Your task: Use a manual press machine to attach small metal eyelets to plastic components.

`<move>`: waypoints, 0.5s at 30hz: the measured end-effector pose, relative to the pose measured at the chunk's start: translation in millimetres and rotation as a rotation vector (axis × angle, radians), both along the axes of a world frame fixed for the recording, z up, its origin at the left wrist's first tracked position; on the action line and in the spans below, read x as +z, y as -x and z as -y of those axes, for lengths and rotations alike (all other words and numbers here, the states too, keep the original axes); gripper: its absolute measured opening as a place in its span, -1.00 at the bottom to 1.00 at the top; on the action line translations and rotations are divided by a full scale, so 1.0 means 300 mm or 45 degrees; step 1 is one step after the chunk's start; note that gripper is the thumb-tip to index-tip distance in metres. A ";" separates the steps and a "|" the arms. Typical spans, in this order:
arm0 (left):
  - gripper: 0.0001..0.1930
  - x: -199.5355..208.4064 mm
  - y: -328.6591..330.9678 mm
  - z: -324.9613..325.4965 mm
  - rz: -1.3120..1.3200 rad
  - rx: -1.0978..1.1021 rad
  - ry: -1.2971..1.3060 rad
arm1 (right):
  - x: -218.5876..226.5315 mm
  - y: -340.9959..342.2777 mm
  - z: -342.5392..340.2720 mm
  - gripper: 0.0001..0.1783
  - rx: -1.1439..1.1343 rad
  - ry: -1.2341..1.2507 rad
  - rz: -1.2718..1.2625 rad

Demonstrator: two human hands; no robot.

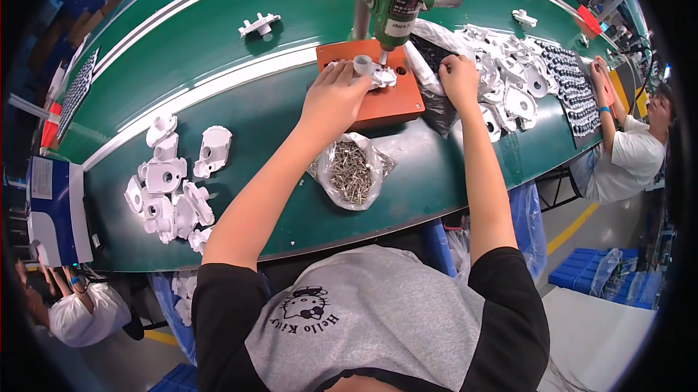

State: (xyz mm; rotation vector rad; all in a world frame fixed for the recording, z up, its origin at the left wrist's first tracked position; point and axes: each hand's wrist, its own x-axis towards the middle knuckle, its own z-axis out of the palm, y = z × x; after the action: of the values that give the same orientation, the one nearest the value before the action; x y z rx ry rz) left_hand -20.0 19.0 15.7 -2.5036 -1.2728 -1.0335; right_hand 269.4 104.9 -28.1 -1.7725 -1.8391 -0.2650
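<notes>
On an orange block (398, 105) sits a white plastic part (383, 77) with a round collar, under the tip of a green bench press (398, 6). My left hand (336, 97) grips this part from its left side, fingers bent over the block's edge. To the right of the block, my right hand (459, 79) is closed with curled fingertips at a black plastic bag (438, 112). Whatever those fingers hold, if anything, is too small to make out. A clear bag of small metal pins (350, 174) lies in front of the block.
Similar white parts lie in a loose group (163, 181) at left and a larger heap (516, 79) at right. A single white part (259, 25) rests farther back on the green table (276, 145). Rows of small dark pieces (571, 86) and a co-worker (629, 145) are at far right.
</notes>
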 end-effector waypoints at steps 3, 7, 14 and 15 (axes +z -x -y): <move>-0.88 -0.012 0.005 0.000 -0.019 0.004 0.031 | 0.022 0.003 -0.011 -0.80 0.121 0.083 -0.047; -0.87 -0.008 0.002 0.004 0.027 -0.012 0.062 | 0.030 -0.019 -0.044 -0.78 0.145 0.158 0.058; -0.85 -0.015 0.003 0.005 0.103 -0.059 0.129 | 0.161 0.074 0.037 -0.70 0.355 0.110 -0.430; -0.85 -0.017 0.005 0.000 0.103 -0.064 0.133 | 0.168 0.110 0.053 -0.72 0.489 0.116 -0.531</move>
State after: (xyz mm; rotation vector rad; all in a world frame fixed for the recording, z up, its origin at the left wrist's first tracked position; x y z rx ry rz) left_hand -21.5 18.8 10.5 -2.6087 -1.3247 -1.1176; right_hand 236.4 89.0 22.3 -1.3600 -1.8461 0.3180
